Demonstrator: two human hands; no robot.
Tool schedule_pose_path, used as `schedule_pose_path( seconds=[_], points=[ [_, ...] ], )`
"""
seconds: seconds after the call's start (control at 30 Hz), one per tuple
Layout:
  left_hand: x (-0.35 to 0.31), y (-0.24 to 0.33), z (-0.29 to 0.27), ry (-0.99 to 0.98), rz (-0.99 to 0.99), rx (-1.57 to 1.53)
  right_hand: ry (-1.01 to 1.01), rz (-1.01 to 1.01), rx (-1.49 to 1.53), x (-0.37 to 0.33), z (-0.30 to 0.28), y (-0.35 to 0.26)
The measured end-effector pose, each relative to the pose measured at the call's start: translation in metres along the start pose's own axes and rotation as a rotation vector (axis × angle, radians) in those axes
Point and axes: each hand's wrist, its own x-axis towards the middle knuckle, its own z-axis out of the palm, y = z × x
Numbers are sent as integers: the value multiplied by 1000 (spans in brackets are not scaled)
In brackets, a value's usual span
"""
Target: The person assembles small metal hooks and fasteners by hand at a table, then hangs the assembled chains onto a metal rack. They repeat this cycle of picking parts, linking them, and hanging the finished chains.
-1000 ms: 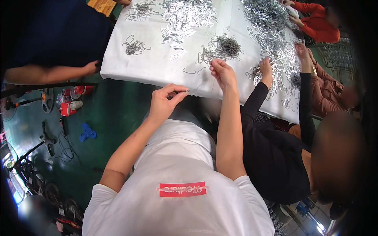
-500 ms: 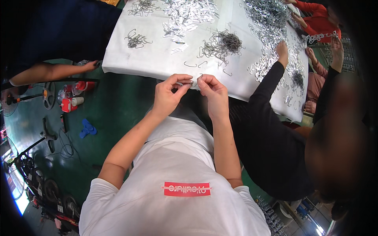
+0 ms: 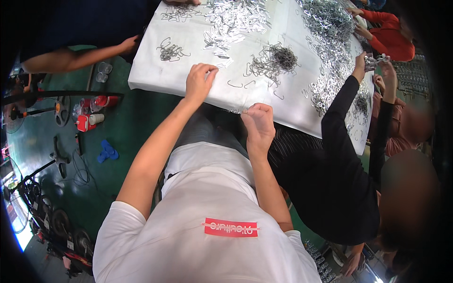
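Note:
My left hand [image 3: 200,84] is over the white-covered table [image 3: 198,96] near its front edge. Its fingers are bent, with the thumb close to the index finger, beside the lowest pieces of a pile of small white clip-like pieces [image 3: 226,43]. What lies between its fingertips, if anything, is too small to make out. Lower, just off the table edge, my right hand [image 3: 260,128] pinches a small shiny metal piece [image 3: 245,112] between thumb and finger. A few loose grey wire hooks [image 3: 248,85] and a tangled heap of them [image 3: 283,57] lie beyond the right hand.
Smaller hook heaps [image 3: 171,51] lie at the left, and a big spread of metal pieces [image 3: 330,33] at the right. A co-worker in black [image 3: 330,188] sits close on my right, another in dark blue [image 3: 80,28] at the left. Blue slippers [image 3: 107,152] lie on the green floor.
My hands were together at the table edge and are now apart. The left has gone forward toward the white pieces; the right has dropped a little nearer to me.

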Motion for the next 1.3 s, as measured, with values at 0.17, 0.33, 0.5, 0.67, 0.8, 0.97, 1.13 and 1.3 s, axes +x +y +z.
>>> schedule_pose_path(
  seconds=[0.17, 0.33, 0.5, 0.67, 0.8, 0.97, 1.13, 1.3],
  points=[
    [31, -17, 26, -32, 47, 207, -20, -2, -2, 1, 0, 4],
    [41, -15, 28, -186, 169, 373, -26, 32, -26, 2, 3, 9],
    [28, 6, 7, -170, -78, -65, -59, 13, -194, 7, 1, 8],
    [-15, 58, -29, -409, -385, -618, -72, 13, -280, 11, -2, 10],
    [-36, 89, -47, -394, -414, -747, -79, -4, -266, 12, -2, 14],
    [-46, 101, -55, -344, -398, -706, -92, -19, -301, 10, -1, 15],
    [-58, 97, -51, -216, -222, -609, -163, 66, -282, 10, -7, 20],
    [-68, 86, -46, -186, -149, -553, -153, 258, -365, 47, -23, 48]
  ],
)
